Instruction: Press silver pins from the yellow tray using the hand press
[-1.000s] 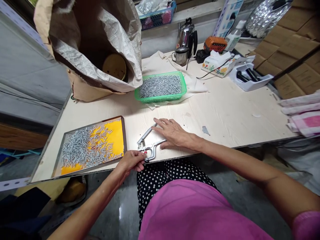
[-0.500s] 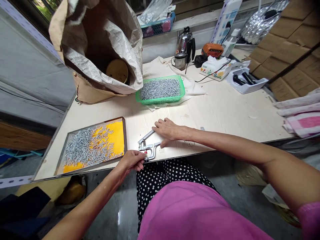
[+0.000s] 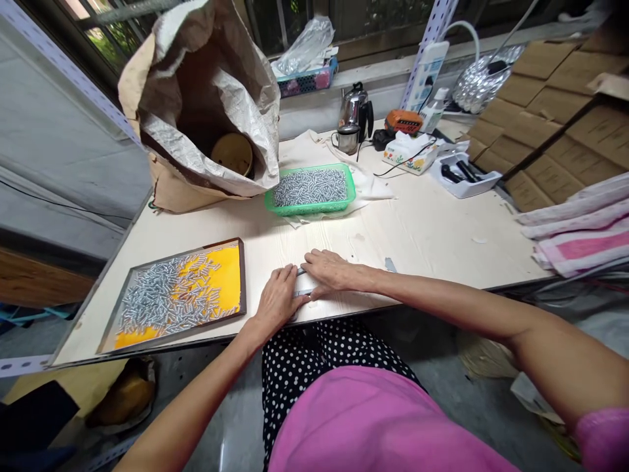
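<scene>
Grey metal spring-loaded hand pliers (image 3: 303, 286) lie flat at the table's front edge, mostly covered by both hands. My left hand (image 3: 278, 295) is wrapped over the head end of the pliers, hiding the jaws and spring. My right hand (image 3: 327, 270) is closed around the handle ends, fingers on the far handle and thumb by the near one. Just left of my left hand lies a shallow tray (image 3: 242, 278) with a yellow bottom, holding many small silvery metal pins (image 3: 152, 295).
Behind the hands stands a green plastic basket (image 3: 310, 208) full of similar metal pins. A large open sack (image 3: 164, 180) is at the back left. Farther right are a metal kettle (image 3: 352, 111), a tissue box (image 3: 409, 156), a white tray (image 3: 466, 187) and stacked cardboard (image 3: 545, 118).
My left hand has moved from pinching near the red part at the jaws to lying over the pliers' head. The handles look closer together. The view has shifted slightly.
</scene>
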`<action>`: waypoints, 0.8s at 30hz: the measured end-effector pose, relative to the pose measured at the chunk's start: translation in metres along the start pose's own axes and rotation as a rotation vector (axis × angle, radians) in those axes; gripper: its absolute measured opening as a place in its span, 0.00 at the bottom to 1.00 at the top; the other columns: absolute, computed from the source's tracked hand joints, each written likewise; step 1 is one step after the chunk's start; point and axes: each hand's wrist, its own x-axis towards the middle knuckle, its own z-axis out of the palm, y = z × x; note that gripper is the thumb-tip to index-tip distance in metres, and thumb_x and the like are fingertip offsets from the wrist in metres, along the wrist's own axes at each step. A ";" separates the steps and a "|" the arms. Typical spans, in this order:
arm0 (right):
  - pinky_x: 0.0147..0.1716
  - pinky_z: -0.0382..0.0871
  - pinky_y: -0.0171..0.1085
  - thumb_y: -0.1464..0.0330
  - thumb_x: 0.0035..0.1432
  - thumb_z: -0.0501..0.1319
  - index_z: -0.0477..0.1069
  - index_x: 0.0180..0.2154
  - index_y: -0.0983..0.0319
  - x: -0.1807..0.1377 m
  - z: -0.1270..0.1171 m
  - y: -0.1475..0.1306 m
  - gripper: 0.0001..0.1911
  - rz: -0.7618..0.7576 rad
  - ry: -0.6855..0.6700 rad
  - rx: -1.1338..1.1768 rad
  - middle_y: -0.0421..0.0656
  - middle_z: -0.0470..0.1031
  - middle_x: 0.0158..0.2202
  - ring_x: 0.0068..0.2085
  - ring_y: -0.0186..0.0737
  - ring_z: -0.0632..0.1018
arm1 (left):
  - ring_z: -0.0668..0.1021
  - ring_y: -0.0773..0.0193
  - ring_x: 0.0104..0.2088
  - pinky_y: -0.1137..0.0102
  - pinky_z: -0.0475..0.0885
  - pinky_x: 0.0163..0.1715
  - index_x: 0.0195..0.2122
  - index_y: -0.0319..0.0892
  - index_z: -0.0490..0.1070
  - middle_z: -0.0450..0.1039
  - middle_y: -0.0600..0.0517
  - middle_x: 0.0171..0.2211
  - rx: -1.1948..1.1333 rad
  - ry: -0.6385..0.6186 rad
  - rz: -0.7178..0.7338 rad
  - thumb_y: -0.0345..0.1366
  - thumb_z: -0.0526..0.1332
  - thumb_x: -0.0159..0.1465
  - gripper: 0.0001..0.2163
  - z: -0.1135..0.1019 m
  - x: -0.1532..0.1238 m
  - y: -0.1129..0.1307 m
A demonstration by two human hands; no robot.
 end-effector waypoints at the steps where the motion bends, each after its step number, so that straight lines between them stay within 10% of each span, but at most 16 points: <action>1: 0.42 0.64 0.42 0.51 0.52 0.71 0.71 0.51 0.69 -0.002 -0.002 0.001 0.34 0.014 -0.013 0.011 0.53 0.71 0.48 0.49 0.50 0.70 | 0.70 0.47 0.56 0.55 0.67 0.57 0.61 0.38 0.64 0.69 0.39 0.58 0.011 -0.036 0.014 0.39 0.68 0.60 0.29 0.001 0.006 -0.002; 14: 0.41 0.63 0.40 0.71 0.66 0.60 0.74 0.38 0.64 -0.017 0.024 -0.011 0.04 0.076 0.129 -0.014 0.48 0.74 0.38 0.42 0.44 0.73 | 0.73 0.54 0.48 0.61 0.71 0.46 0.45 0.42 0.73 0.75 0.47 0.44 0.071 -0.122 -0.046 0.40 0.62 0.68 0.09 -0.004 0.017 0.013; 20: 0.42 0.66 0.41 0.68 0.66 0.60 0.73 0.42 0.64 -0.019 0.036 -0.002 0.06 0.048 0.213 0.016 0.48 0.74 0.39 0.43 0.46 0.73 | 0.74 0.53 0.48 0.61 0.72 0.45 0.45 0.42 0.74 0.75 0.47 0.44 0.061 -0.094 -0.067 0.41 0.63 0.67 0.10 0.002 0.017 0.013; 24: 0.54 0.68 0.50 0.62 0.61 0.65 0.63 0.61 0.67 -0.023 0.032 0.010 0.30 0.006 0.297 0.115 0.57 0.69 0.57 0.57 0.54 0.70 | 0.73 0.52 0.52 0.60 0.72 0.50 0.59 0.42 0.68 0.72 0.44 0.54 0.014 0.123 -0.072 0.43 0.65 0.65 0.22 0.003 0.006 0.004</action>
